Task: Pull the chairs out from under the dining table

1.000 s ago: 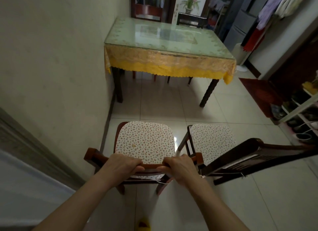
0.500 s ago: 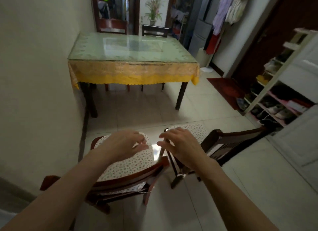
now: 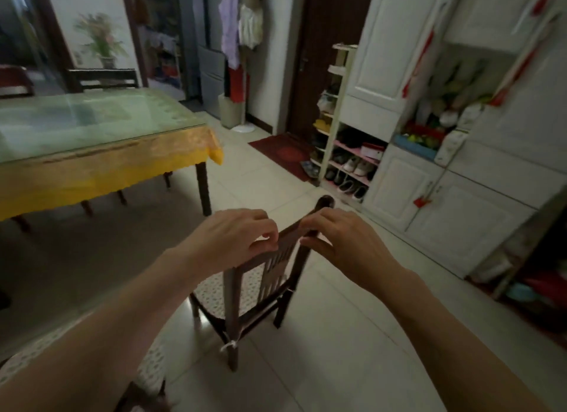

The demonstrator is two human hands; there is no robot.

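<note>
A dark wooden chair (image 3: 236, 292) with a speckled seat cushion stands on the tiled floor in front of me, out from the dining table (image 3: 92, 172), which has a glass top and a yellow cloth. My left hand (image 3: 233, 236) and my right hand (image 3: 343, 242) both curl over this chair's top rail, fingers and thumbs closed around it. Another chair's speckled cushion (image 3: 150, 371) shows at the lower left, mostly hidden by my left arm. One more chair back (image 3: 104, 78) rises behind the table's far side, and chair legs (image 3: 87, 207) show beneath the cloth.
A shoe rack (image 3: 346, 156) and white cabinets (image 3: 448, 202) line the right side. A red doormat (image 3: 282, 152) lies before a dark door (image 3: 322, 58). Clothes hang on a stand (image 3: 239, 43) at the back. Open tiled floor stretches between the table and the cabinets.
The view has swung to the right. Both hands let go of the left chair's back rail and moved onto the right chair's top rail, where they now close.
</note>
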